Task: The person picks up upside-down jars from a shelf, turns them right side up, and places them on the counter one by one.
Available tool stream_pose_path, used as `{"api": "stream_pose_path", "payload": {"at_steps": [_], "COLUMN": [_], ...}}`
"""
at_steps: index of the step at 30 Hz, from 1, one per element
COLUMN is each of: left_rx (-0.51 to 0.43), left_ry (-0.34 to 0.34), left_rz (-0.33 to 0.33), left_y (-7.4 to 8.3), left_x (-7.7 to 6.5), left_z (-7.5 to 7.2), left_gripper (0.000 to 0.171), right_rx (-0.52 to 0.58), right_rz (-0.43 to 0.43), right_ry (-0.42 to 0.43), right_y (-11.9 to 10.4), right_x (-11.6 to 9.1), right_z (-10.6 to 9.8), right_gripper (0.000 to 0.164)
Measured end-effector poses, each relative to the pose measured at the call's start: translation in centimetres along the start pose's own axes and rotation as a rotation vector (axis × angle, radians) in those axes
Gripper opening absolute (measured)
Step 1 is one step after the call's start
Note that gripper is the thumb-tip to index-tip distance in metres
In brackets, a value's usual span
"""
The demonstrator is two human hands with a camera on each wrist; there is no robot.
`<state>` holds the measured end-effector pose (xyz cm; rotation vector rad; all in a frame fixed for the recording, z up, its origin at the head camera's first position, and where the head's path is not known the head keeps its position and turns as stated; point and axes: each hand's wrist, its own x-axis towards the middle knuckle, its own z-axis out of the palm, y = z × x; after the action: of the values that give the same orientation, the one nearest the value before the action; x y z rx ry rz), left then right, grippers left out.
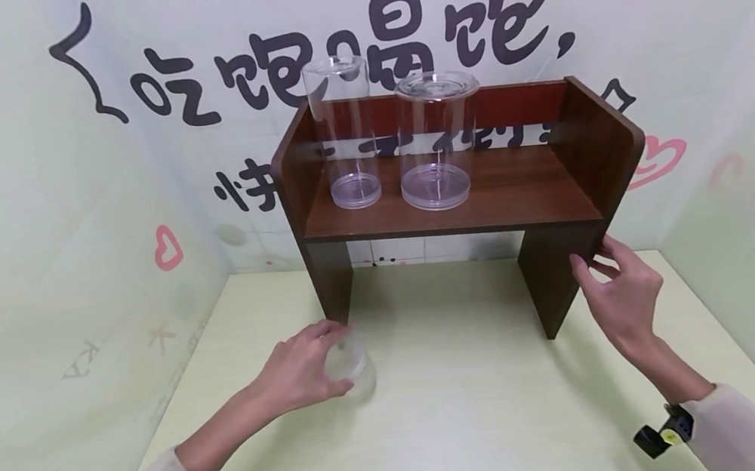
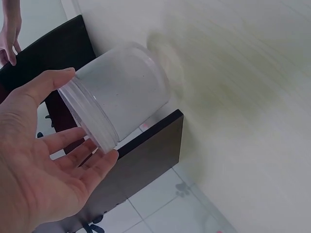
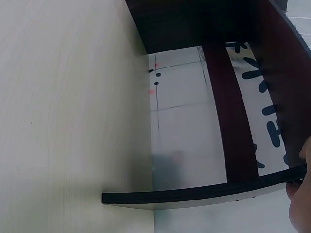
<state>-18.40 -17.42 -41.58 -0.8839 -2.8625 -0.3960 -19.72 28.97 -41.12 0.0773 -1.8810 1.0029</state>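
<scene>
My left hand (image 1: 303, 368) grips a clear plastic jar (image 2: 127, 94) by its rim end, near the front foot of the brown wooden shelf's left side. Thumb and fingers spread round that rim in the left wrist view. The jar is see-through and faint in the head view. On the right, my other hand (image 1: 629, 301) pinches the edge of the shelf's right side panel (image 1: 561, 263), thumb on one side and fingers on the other. Only a little of that hand shows in the right wrist view.
On the shelf board (image 1: 516, 188) stand a tall narrow clear jar (image 1: 344, 140) and a wider clear jar (image 1: 438, 139) to its right. The shelf stands on a pale table (image 1: 449, 410). Behind and beside it hang printed cloth walls (image 1: 109, 216).
</scene>
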Motion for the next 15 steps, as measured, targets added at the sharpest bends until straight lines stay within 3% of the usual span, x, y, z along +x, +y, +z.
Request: {"api": "stream_pose_path", "payload": {"at_steps": [15], "left_rx": [0.014], "left_ry": [-0.110], "left_rz": [-0.056], "left_y": [-0.56], "left_x": [-0.97], "left_z": [0.03], "left_gripper": [0.075], "right_rx": [-0.001], "right_rz": [-0.035], "right_ry": [0.038], "right_y": [0.13], "right_x": [-0.06], "right_z": [0.35], "right_gripper": [0.026]}}
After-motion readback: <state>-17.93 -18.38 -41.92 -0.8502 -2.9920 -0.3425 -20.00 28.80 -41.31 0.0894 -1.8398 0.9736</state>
